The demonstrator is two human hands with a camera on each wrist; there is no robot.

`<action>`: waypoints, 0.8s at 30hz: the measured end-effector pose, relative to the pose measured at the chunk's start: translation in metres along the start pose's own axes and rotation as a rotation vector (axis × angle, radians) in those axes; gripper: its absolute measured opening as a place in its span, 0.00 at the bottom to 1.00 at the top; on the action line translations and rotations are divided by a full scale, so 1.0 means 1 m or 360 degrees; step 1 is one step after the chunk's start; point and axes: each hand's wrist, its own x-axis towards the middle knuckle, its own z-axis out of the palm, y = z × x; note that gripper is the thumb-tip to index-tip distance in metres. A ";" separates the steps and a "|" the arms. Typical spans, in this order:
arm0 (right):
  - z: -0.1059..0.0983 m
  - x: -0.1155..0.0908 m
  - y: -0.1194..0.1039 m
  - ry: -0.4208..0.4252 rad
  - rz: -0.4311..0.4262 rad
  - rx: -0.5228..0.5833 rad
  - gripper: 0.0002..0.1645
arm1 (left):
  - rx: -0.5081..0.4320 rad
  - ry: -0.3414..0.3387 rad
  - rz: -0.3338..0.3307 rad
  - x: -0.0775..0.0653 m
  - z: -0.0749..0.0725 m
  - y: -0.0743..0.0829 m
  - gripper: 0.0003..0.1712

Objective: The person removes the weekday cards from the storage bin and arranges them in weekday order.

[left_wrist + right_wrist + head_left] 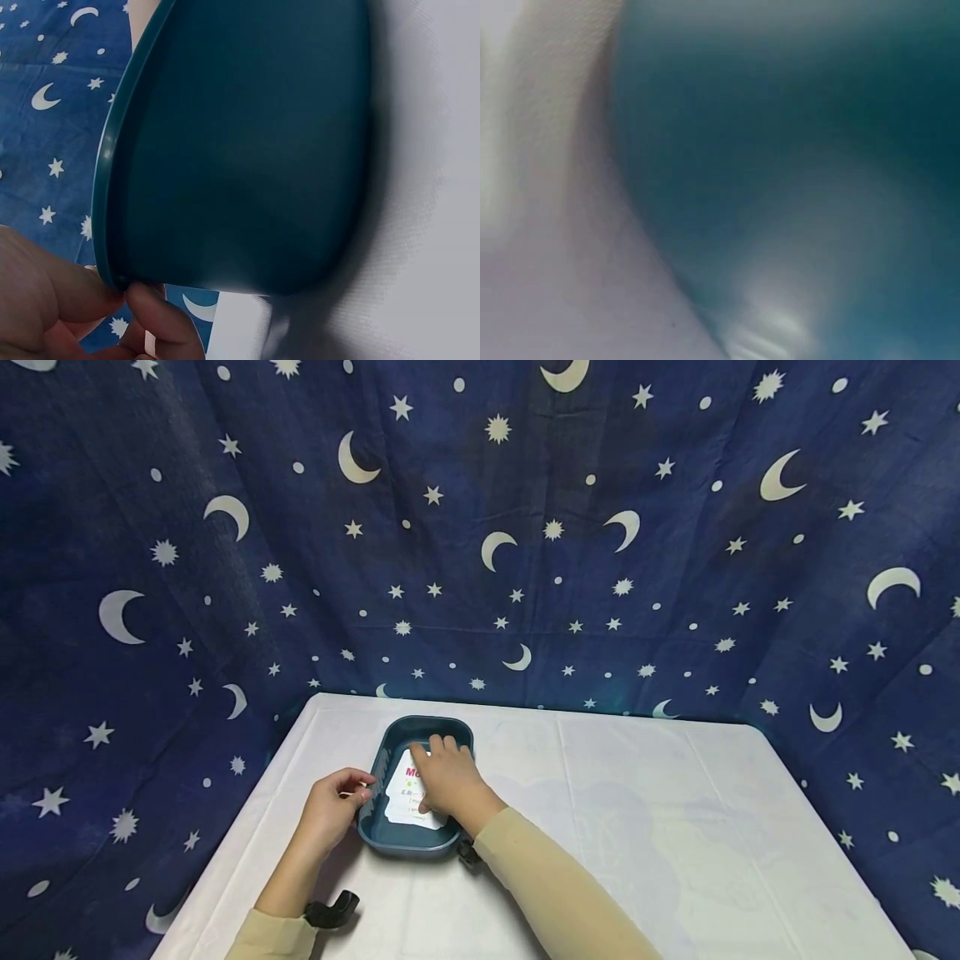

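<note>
A dark teal plastic basket (408,843) with slotted sides stands on the table. Inside it lies a white flash card (401,808) with pink letters starting "Mo" and smaller print below; whether it is one card or a stack I cannot tell. My left hand (335,806) pinches the basket's left rim between thumb and fingers, and the left wrist view shows this hold on the rim (105,180) up close. Reaching in from the right, my right hand (448,779) grips the card, thumb on its lower part and fingers at its upper edge. The right wrist view is blurred, and the fingers are hidden there.
A white cloth covers the table (637,843), which extends far to the right of the basket. Behind and beside it hangs a blue curtain (555,568) with moons and stars. Black straps (332,910) sit at the wrists.
</note>
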 end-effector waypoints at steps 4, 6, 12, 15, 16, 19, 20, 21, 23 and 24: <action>-0.001 -0.001 0.002 0.0041 0.0001 -0.0009 0.68 | 0.0007 0.0002 0.0016 0.001 0.000 -0.001 0.11; 0.000 -0.001 0.003 0.0053 0.0000 -0.0019 0.68 | 0.0008 0.0001 0.0024 0.001 0.000 0.000 0.10; -0.001 -0.002 0.004 0.0078 0.0008 0.0003 0.65 | 0.0010 -0.0005 0.0018 0.000 0.000 0.001 0.11; -0.002 -0.003 0.004 0.0091 0.0014 0.0002 0.64 | 0.0016 -0.0009 0.0017 0.000 0.000 0.001 0.11; -0.003 -0.003 0.004 0.0095 0.0015 0.0003 0.63 | 0.0018 -0.0008 0.0014 0.000 0.000 0.001 0.11; -0.004 -0.003 0.004 0.0115 0.0018 0.0015 0.61 | 0.0029 -0.0006 0.0000 0.000 0.001 0.000 0.11; -0.004 -0.003 0.004 0.0123 0.0018 0.0025 0.59 | 0.0032 -0.0004 -0.0006 0.000 0.001 0.000 0.11; -0.004 -0.003 0.004 0.0132 0.0018 0.0036 0.58 | 0.0032 -0.0005 -0.0011 0.000 0.001 0.001 0.11; -0.004 -0.003 0.005 0.0154 0.0019 0.0045 0.53 | 0.0032 -0.0004 -0.0020 -0.001 0.000 0.001 0.11; -0.005 -0.003 0.005 0.0163 0.0018 0.0051 0.51 | 0.0030 -0.0007 -0.0021 -0.001 0.000 0.001 0.11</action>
